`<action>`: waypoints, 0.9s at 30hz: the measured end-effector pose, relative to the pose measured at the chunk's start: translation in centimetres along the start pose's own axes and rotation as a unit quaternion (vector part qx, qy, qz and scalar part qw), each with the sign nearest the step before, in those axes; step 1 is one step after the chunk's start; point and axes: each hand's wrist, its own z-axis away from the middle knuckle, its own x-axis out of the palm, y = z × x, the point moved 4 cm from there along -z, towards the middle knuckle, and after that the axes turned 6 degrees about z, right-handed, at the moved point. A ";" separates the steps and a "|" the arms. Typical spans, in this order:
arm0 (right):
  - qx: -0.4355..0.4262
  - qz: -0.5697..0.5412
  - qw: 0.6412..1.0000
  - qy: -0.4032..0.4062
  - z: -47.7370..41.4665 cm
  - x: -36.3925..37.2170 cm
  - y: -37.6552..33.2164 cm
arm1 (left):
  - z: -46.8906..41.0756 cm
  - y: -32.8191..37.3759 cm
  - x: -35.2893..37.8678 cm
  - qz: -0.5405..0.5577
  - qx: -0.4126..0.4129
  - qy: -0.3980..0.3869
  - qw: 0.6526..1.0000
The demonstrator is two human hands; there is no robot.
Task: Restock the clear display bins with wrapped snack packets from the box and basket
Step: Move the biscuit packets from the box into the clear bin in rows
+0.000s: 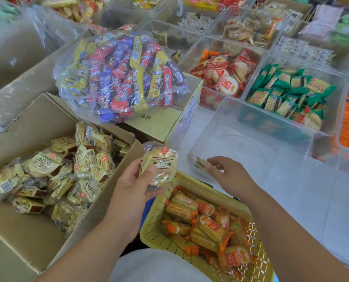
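- The left hand [132,190] grips one cream packet [159,162] between thumb and curled fingers, holding it upright above the gap between box and basket.
- The box [37,121], near left, holds a heap of cream packets [67,171].
- The right hand [230,174] has loose, spread fingers and holds nothing. It is at the near-left corner of a clear bin [241,151].
- A lone packet [201,164] lies in that corner, just beside the fingertips.
- The yellow basket [192,183], near centre, holds orange packets [210,226].
- A bag [118,74] of mixed snacks rests on a small box [165,121] farther back.
- The far-right bins hold red packets [224,76] and green packets [287,92].
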 end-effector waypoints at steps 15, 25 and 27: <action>0.126 -0.599 0.786 -0.091 6.9 0.4 -3.7 | 0.0 0.0 6.5 -0.523 0.424 -0.223 0.705; 0.132 -0.473 0.866 0.098 5.5 -2.2 1.6 | -2.7 -1.0 5.4 -0.522 0.326 -0.184 0.767; 0.150 -0.475 0.854 0.150 4.3 -3.5 3.5 | -4.7 -1.8 4.9 -0.571 0.222 -0.180 0.770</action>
